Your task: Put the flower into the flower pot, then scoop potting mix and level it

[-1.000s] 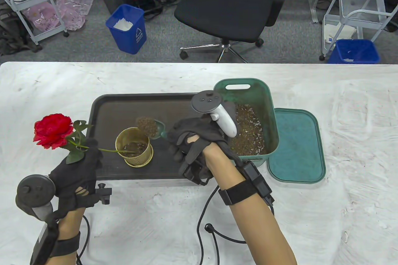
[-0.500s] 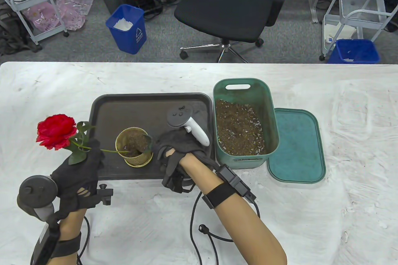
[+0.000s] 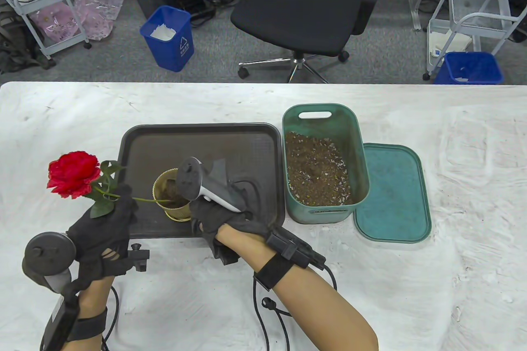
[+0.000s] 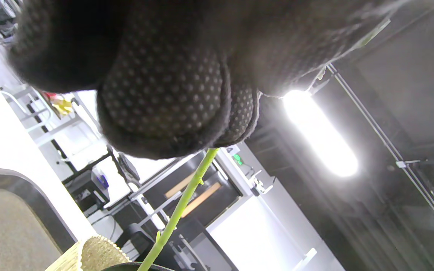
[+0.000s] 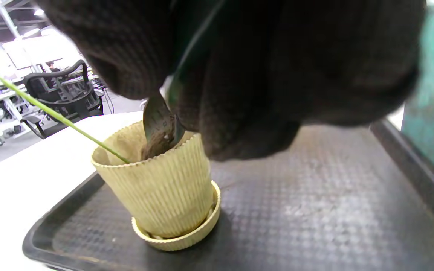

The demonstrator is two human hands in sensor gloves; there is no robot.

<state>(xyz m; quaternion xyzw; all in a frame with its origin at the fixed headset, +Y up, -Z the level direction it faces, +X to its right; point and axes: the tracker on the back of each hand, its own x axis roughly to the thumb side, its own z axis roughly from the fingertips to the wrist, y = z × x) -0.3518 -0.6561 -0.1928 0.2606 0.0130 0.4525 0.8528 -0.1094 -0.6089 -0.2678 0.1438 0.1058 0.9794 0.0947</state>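
Flower (image 3: 74, 173) stem pinched in your left hand (image 3: 103, 229), its end inside the flower pot (image 5: 160, 188) beside your right hand (image 3: 224, 219), which grips the scoop (image 5: 160, 126), tipping mix in; next, fetch another scoop

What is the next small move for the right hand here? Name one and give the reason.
Probably tip the scoop a little further so the rest of its potting mix slides into the flower pot. The right hand holds the scoop tilted down inside the rim with mix clinging to it, while the left hand holds the flower by its stem, its lower end in the pot.
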